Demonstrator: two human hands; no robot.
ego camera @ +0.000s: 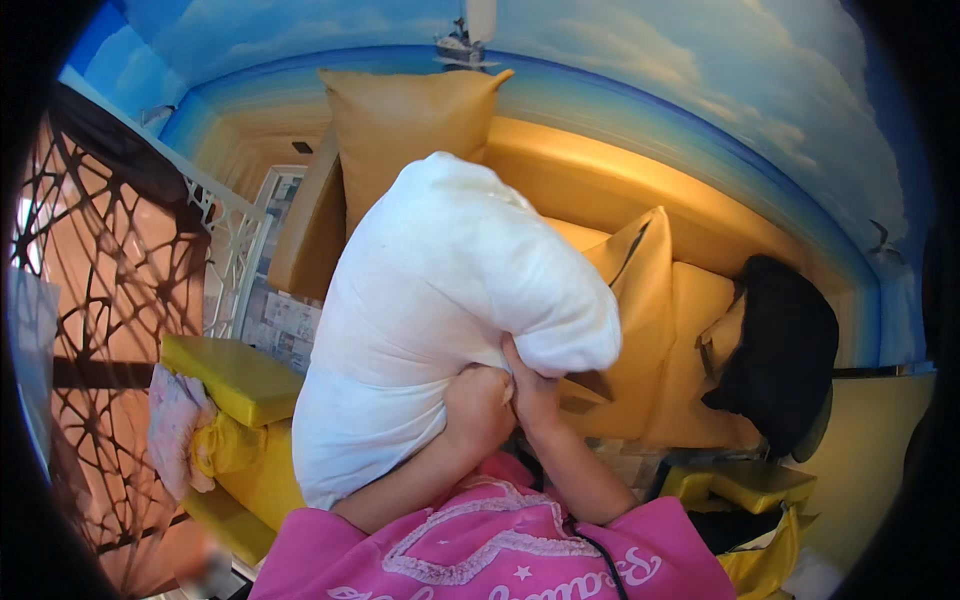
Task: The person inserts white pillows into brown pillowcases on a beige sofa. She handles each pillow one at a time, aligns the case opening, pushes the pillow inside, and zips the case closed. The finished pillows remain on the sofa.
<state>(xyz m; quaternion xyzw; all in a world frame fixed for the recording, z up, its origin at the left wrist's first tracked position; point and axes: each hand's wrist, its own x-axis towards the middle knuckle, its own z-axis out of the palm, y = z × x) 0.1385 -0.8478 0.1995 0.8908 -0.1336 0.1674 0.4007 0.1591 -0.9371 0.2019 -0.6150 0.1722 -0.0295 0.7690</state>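
A large white pillow (427, 277) is bunched in front of me, bent over at its right end. My left hand (481, 403) is closed in a fist on the pillow's inner lower edge. Close against it, my right hand (534, 386) grips the bent-over end, thumb on top and its other fingers mostly hidden beneath. Behind the pillow, a tan cushion cover (645, 262) with a dark zip line along one edge lies on the tan sofa (697, 315). The pillow hides part of this cover.
A plump tan cushion (412, 120) leans at the sofa's left end. Black cloth (787, 352) lies over the right end. A yellow seat (255, 465) with a loose yellow cushion (232, 375) and pale cloth (176, 427) is at left, beside a lattice screen (112, 300).
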